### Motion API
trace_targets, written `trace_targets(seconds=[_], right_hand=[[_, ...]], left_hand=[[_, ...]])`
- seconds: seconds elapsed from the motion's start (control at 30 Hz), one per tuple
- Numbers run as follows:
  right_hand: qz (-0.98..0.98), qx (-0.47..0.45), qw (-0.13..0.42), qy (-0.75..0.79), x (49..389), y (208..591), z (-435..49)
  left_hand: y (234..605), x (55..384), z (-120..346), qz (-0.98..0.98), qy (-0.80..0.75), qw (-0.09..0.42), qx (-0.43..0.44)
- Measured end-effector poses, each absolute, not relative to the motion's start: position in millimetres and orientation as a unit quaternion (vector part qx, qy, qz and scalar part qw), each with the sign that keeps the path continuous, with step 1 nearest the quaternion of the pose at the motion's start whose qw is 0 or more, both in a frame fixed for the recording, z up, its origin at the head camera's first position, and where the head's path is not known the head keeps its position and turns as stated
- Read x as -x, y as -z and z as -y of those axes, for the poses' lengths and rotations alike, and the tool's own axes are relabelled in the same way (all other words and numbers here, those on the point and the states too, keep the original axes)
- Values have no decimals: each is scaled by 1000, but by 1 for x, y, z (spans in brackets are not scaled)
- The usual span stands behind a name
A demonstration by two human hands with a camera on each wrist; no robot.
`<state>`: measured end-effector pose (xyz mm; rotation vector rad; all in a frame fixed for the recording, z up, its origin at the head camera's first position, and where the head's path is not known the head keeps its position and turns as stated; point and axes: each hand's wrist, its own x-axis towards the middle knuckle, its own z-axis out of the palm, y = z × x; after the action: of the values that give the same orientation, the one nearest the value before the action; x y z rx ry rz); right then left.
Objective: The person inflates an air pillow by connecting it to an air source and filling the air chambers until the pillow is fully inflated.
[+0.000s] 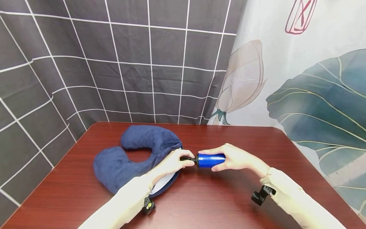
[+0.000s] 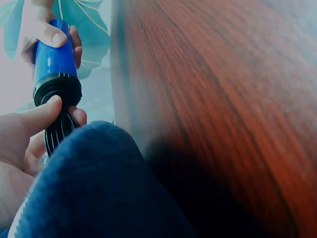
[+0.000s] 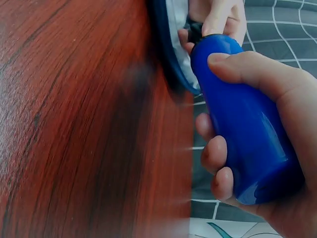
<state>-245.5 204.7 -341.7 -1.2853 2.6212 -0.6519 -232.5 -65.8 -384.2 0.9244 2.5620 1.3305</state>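
Note:
A blue cylinder with a black collar and a slim ribbed black end is held level above the table between both hands. My right hand wraps round the glossy blue body, its thumb lying along it in the right wrist view. The left hand pinches the black end between thumb and fingers, close to the collar. Beneath and beside that hand lies a navy U-shaped neck pillow, its cover open along the right edge, where white material shows.
The reddish-brown wooden table meets a dark grid-patterned curtain at the back. A pale curtain with flower and leaf prints hangs at right. Small black devices sit on both wrists.

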Motion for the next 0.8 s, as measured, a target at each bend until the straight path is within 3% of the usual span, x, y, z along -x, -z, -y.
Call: trace_targets(seconds=[0.33,0.8], right_hand=[[-881,423,72,199,242,338,-221],[-884,401,73,227,235,317,-294]], left_hand=[[384,232,65,-848,-437,55,-296],[379,234,68,-856,-431,41,-282]])
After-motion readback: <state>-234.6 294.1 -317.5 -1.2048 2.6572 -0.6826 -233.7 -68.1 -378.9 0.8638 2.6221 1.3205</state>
